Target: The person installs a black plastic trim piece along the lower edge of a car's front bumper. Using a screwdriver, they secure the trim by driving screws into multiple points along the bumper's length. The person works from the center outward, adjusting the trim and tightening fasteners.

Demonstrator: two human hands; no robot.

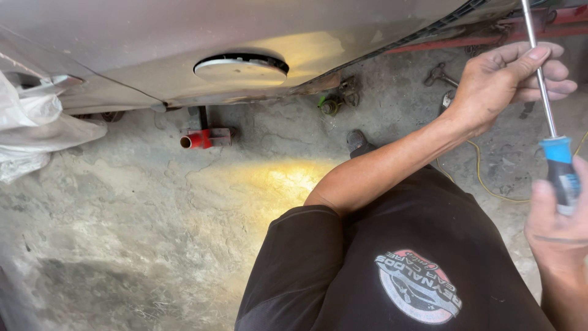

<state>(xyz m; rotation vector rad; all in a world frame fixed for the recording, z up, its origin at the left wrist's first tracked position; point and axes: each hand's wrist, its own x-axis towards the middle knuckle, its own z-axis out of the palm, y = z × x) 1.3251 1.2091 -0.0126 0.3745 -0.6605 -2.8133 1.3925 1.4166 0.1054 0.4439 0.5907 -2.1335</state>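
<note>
A long screwdriver [541, 79] with a blue and black handle stands nearly upright at the right edge. My right hand [558, 230] grips the handle from below. My left hand [505, 79] reaches across my black shirt, its fingers curled around the bare metal shaft higher up. The tip of the shaft runs out of the top of the frame, close to the underside of a silver car body [153, 43].
A round flap [242, 67] stands open on the car panel. A red jack [205, 138] sits under the car on the concrete floor. White plastic sheeting [30, 125] hangs at the left. Loose tools [438, 75], a yellow cable [484, 181] and my shoe [358, 141] are on the floor.
</note>
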